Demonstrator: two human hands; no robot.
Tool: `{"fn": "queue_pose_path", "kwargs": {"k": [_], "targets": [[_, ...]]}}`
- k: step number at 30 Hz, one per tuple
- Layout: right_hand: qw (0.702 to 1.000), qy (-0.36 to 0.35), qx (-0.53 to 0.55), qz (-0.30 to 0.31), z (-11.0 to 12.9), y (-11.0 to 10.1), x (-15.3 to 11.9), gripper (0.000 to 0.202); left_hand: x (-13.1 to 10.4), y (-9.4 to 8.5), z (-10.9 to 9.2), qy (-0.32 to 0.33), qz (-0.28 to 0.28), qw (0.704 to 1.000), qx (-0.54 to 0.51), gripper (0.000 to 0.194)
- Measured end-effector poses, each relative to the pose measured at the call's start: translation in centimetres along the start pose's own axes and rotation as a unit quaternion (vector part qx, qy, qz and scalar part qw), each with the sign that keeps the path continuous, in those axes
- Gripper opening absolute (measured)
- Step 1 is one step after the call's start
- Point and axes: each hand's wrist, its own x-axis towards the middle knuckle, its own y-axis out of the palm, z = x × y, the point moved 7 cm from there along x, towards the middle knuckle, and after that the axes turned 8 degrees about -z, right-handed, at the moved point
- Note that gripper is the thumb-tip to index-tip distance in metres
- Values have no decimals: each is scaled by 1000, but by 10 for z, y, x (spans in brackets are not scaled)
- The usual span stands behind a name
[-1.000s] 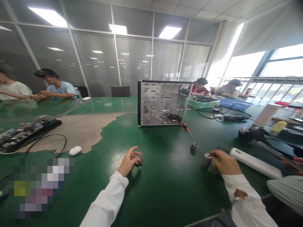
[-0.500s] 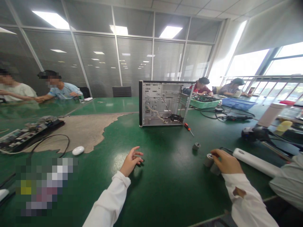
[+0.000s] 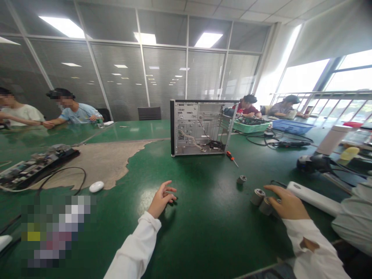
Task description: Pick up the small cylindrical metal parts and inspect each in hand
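My left hand (image 3: 163, 199) hovers over or rests lightly on the green table, fingers loosely curled and apart, holding nothing. At the right, my right hand (image 3: 286, 201) is spread above short grey metal cylinders. One grey cylinder (image 3: 257, 197) stands just left of its fingertips. Another cylinder (image 3: 265, 207) is by the thumb, partly covered by the hand. A smaller grey cylinder (image 3: 241, 179) stands apart, farther back. Beyond my hands, an open computer case (image 3: 200, 128) stands upright with its bare metal inside and some cables showing.
A screwdriver (image 3: 232, 159) lies beside the case. A white power bank-like bar (image 3: 314, 197) lies right of my right hand. Green (image 3: 251, 127) and blue baskets (image 3: 292, 127) stand behind. A white oval object (image 3: 96, 186) and circuit boards (image 3: 37, 164) are left. Other people sit around.
My right hand has drawn back to the right and slightly nearer me, its fingers parting and uncovering more of the cylinders. My left hand stays in nearly the same place.
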Motion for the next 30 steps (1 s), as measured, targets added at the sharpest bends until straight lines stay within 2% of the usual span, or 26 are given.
{"fn": "queue_pose_path", "kwargs": {"k": [4, 9, 20, 26, 30], "targets": [[999, 14, 23, 34, -18, 3, -18, 41, 0, 0, -1, 3, 1, 1000, 3, 51], [990, 33, 114, 74, -15, 7, -31, 34, -1, 2, -2, 4, 5, 1000, 8, 51], [991, 71, 112, 12, -12, -7, -41, 24, -1, 2, -2, 9, 4, 1000, 10, 49], [993, 89, 59, 47, -18, -6, -46, 34, -3, 2, -2, 9, 8, 1000, 13, 49], [996, 82, 31, 31, -22, -7, -54, 39, -3, 2, -2, 12, 9, 1000, 17, 49]]}}
